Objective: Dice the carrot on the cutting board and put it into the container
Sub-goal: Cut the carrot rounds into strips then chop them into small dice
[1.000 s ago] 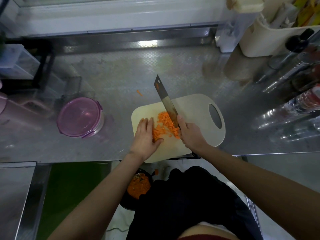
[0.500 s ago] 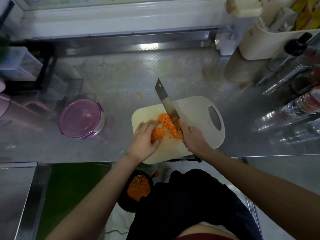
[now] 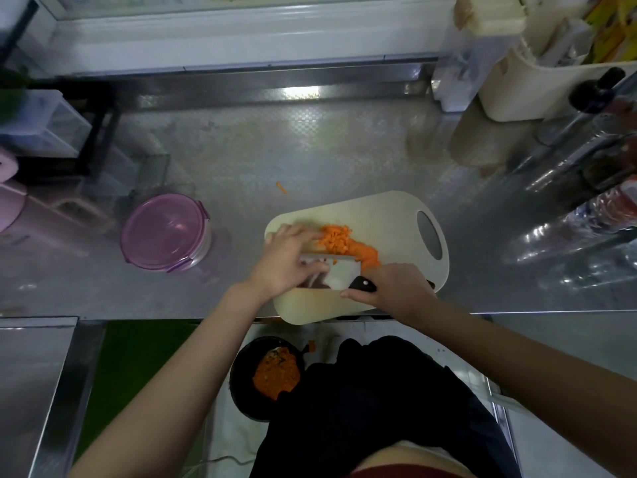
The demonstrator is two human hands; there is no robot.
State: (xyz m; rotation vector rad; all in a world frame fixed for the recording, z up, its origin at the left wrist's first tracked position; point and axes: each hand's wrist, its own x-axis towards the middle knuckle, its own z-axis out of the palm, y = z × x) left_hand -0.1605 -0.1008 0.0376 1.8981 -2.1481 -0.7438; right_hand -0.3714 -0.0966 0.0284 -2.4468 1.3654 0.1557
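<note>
A heap of diced carrot [image 3: 348, 243] lies on the cream cutting board [image 3: 389, 215] at the counter's front edge. My right hand [image 3: 396, 291] grips the black handle of a cleaver [image 3: 339, 274], whose broad blade lies nearly flat on the board, just in front of the heap. My left hand [image 3: 287, 260] rests over the blade's left part, fingers reaching toward the carrot. A round container with a purple lid [image 3: 165, 232] stands closed on the counter to the left.
A black bowl [image 3: 265, 377] holding orange carrot scraps sits on the floor below the counter edge. One carrot sliver [image 3: 281, 188] lies on the steel counter behind the board. Bottles [image 3: 586, 160] and a cream bin [image 3: 537, 84] crowd the right side; clear boxes stand at the left.
The cleaver has swung from pointing away and upright to lying flat across the board. My left hand moved from the carrot heap onto the blade. The heap now sits farther back.
</note>
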